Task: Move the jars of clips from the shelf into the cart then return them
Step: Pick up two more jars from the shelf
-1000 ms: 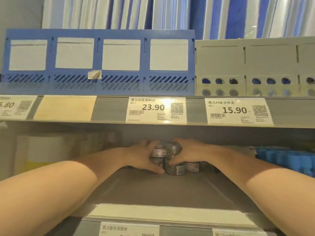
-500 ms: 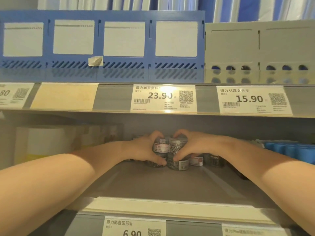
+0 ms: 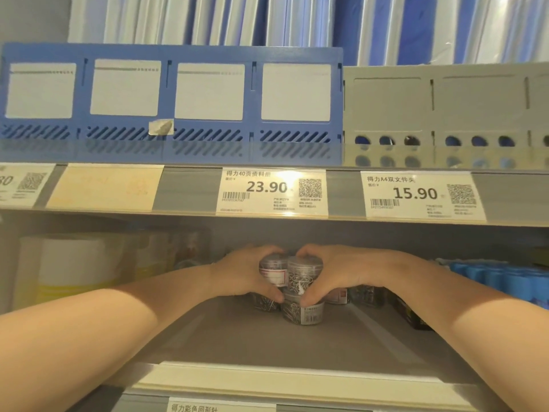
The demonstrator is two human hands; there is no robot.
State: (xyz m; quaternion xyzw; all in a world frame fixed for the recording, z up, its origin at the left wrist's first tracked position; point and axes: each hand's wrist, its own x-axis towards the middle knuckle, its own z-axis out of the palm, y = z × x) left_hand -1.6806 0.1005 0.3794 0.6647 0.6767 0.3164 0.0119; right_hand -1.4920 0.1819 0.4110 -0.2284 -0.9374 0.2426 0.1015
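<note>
Several small clear jars of metal clips stand stacked in two layers deep on the grey shelf. My left hand curls round the left side of the cluster, thumb low at the front. My right hand wraps the right side the same way, so both hands clasp the stack between them. A lower jar with a barcode label shows under my thumbs. More jars stand behind my right wrist. The cart is out of view.
The shelf above hangs low over my hands, with price tags on its edge. A white and yellow tub stands at the left, blue items and a dark box at the right. Blue and grey file racks sit on top.
Both hands stay clasped round the jar stack. The jars sit slightly higher and nearer the shelf front than a second ago, and my view has shifted a little.
</note>
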